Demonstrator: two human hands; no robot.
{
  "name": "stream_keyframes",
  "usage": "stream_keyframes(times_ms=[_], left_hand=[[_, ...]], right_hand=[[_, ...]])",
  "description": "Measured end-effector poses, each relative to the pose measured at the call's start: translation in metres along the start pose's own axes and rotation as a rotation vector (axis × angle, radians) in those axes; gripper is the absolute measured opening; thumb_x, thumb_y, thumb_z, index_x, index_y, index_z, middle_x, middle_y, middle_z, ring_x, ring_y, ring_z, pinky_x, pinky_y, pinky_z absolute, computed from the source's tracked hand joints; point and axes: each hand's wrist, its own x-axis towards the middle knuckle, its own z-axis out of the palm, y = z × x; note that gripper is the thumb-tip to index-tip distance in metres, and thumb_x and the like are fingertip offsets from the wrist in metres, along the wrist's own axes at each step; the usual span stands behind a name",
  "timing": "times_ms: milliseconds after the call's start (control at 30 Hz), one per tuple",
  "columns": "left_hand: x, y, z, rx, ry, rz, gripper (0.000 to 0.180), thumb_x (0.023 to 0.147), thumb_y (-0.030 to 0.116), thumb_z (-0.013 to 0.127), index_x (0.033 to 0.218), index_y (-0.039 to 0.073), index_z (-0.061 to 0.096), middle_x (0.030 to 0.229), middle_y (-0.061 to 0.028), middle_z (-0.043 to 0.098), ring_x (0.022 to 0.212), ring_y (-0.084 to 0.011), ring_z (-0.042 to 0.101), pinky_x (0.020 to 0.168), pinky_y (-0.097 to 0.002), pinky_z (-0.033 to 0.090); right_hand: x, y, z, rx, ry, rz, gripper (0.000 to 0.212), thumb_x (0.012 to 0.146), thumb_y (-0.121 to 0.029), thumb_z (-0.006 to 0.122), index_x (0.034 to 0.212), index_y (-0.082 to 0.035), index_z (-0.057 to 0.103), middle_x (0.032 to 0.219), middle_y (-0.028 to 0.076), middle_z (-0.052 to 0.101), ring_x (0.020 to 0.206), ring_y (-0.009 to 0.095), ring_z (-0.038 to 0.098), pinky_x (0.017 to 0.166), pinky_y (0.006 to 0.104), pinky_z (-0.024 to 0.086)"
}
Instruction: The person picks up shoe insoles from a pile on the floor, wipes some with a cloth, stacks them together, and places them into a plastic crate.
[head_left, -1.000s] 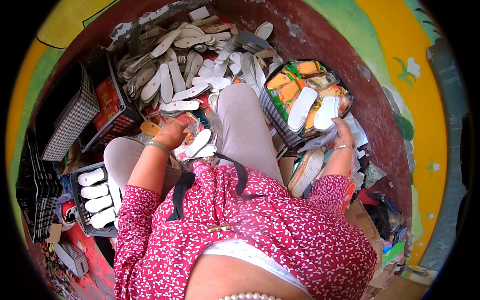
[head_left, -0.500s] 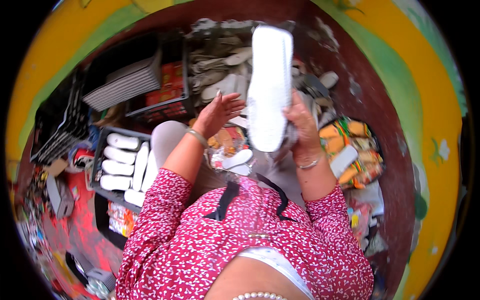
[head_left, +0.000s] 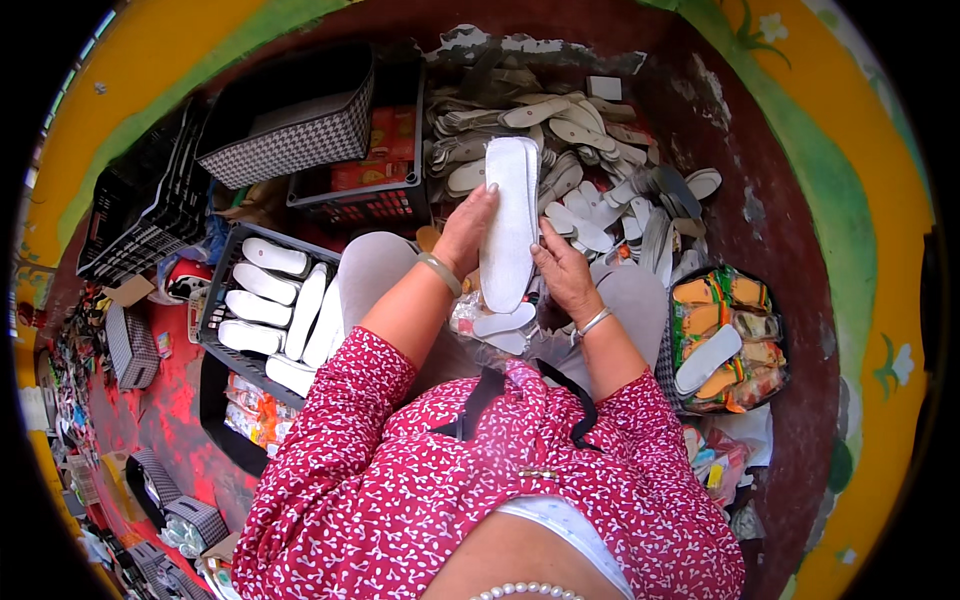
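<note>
Upright over my lap is a small stack of white insoles (head_left: 511,230), toe ends pointing away from me. My left hand (head_left: 468,230) grips its left edge, with the thumb along the side and the other fingers hidden behind. Against the right edge, lower down, my right hand (head_left: 566,270) presses with bent fingers. Below the stack, a loose pale insole (head_left: 504,321) lies among clear plastic wrap between my knees. Beyond my hands spreads a large heap of loose insoles (head_left: 585,135).
To the left, a dark crate (head_left: 225,345) holds several white insole bundles. Farther back are a checked fabric bin (head_left: 290,135) and a black crate (head_left: 418,195) with red packs. At right, a basket (head_left: 665,372) contains orange-and-green packets with a grey-white insole (head_left: 708,360) on top.
The insoles have come down and nearer, out of the raised right hand's sole hold. My left hand, open before, has closed on their left edge; the right has shifted lower along them.
</note>
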Motion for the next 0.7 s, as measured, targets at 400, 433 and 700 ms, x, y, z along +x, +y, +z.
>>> stream_keyframes(times_ms=[400, 433, 700], left_hand=[[0.002, -0.02, -0.009, 0.231, 0.03, -0.021, 0.041, 0.093, 0.021, 0.048, 0.128, 0.004, 0.037, 0.106, -0.0064, 0.057, 0.091, -0.0136, 0.057, 0.078, -0.0275, 0.048], [0.001, -0.013, -0.005, 0.154, 0.018, -0.099, 0.04, 0.092, 0.02, 0.049, 0.127, 0.004, 0.038, 0.103, -0.007, 0.059, 0.088, -0.0146, 0.06, 0.076, -0.0279, 0.05], [-0.032, 0.009, 0.034, -0.007, -0.358, -0.509, 0.044, 0.087, 0.021, 0.057, 0.123, 0.004, 0.041, 0.096, -0.0113, 0.061, 0.081, -0.0203, 0.064, 0.07, -0.0328, 0.055]], right_hand=[[-0.006, 0.016, 0.005, -0.229, -0.019, 0.0, 0.05, 0.087, -0.019, 0.054, 0.132, -0.002, 0.039, 0.085, 0.017, 0.065, 0.076, 0.03, 0.063, 0.069, 0.0358, 0.048], [-0.003, 0.023, -0.001, -0.095, -0.024, 0.054, 0.051, 0.087, -0.02, 0.055, 0.132, -0.003, 0.038, 0.085, 0.013, 0.066, 0.075, 0.026, 0.063, 0.068, 0.0347, 0.048], [0.001, -0.024, -0.045, 0.73, -0.027, 0.078, 0.1, 0.065, -0.05, 0.076, 0.138, -0.003, 0.027, 0.122, 0.01, 0.051, 0.114, 0.021, 0.048, 0.098, 0.0303, 0.036]])
